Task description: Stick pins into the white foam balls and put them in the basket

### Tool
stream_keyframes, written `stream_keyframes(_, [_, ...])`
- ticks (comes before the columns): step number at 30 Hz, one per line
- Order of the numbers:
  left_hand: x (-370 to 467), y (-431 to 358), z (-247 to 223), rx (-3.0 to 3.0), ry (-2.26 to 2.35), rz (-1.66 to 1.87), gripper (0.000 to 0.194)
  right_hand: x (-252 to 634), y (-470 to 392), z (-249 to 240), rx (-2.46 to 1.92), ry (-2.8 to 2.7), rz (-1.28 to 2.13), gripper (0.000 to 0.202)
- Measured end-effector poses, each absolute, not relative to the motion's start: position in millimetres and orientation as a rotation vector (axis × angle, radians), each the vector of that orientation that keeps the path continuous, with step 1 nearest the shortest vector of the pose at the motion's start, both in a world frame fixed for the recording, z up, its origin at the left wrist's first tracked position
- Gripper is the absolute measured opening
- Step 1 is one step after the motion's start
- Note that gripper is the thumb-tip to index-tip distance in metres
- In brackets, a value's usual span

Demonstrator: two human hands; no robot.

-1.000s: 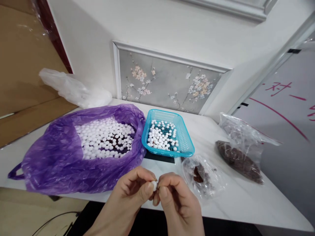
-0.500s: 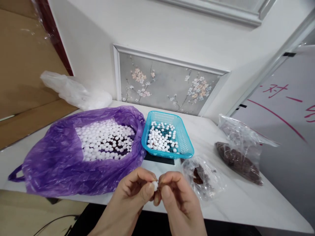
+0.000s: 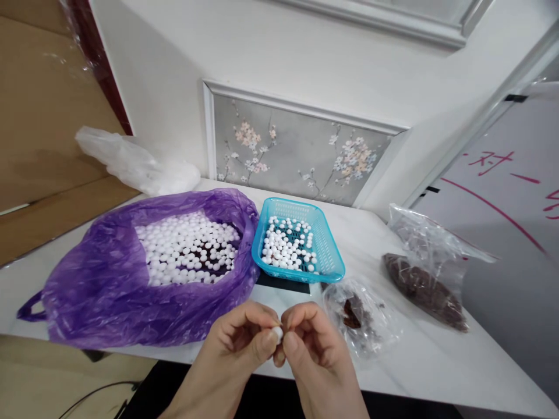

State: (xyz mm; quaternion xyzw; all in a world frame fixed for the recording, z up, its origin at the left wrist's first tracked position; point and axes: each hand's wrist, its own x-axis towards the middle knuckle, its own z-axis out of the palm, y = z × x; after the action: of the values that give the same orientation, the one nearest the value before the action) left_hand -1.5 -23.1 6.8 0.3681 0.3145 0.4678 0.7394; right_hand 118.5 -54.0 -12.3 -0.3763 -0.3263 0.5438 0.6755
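At the bottom middle of the frame, the left hand (image 3: 238, 356) pinches a small, round, white ball (image 3: 278, 334). The right hand (image 3: 321, 356) is close beside it, fingers bent; I cannot tell if it grips anything.

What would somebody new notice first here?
Probably the big purple bag on the left of the table, its mouth open on lots of little white balls. Beside it, to the right, a bright blue basket has more of them. In front, the left hand pinches one white ball, with the right hand close beside it.
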Motion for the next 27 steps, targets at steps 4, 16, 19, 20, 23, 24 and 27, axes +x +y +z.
stream_keyframes(4, [-0.7, -22.4, 7.8, 0.806, 0.683, 1.035, 0.019, 118.9, -52.8, -13.7, -0.837, -0.735, 1.232, 0.019])
stream_keyframes(16, [1.1, -19.5, 3.9, 0.842, 0.696, 1.092, 0.015, 119.7, -48.8, -9.4, -0.868, -0.785, 1.216, 0.017])
stream_keyframes(19, [0.4, -17.1, 3.6, 0.839, 0.662, 1.07, 0.016, 120.2, -47.7, -8.9, -0.779, -0.742, 1.278, 0.019])
stream_keyframes(20, [0.0, -16.5, 3.4, 0.837, 0.646, 1.058, 0.015, 120.6, -47.5, -8.7, -0.752, -0.722, 1.302, 0.02])
stream_keyframes(23, [-1.6, -16.2, 1.9, 0.849, 0.607, 1.039, 0.014, 121.7, -47.6, -8.9, -0.727, -0.714, 1.338, 0.022])
stream_keyframes(24, [-2.2, -16.5, 1.2, 0.857, 0.601, 1.037, 0.013, 122.0, -47.8, -9.4, -0.726, -0.724, 1.342, 0.021])
stream_keyframes(27, [-3.3, -18.2, -0.3, 0.882, 0.614, 1.049, 0.013, 122.7, -48.2, -12.5, -0.718, -0.743, 1.356, 0.017])
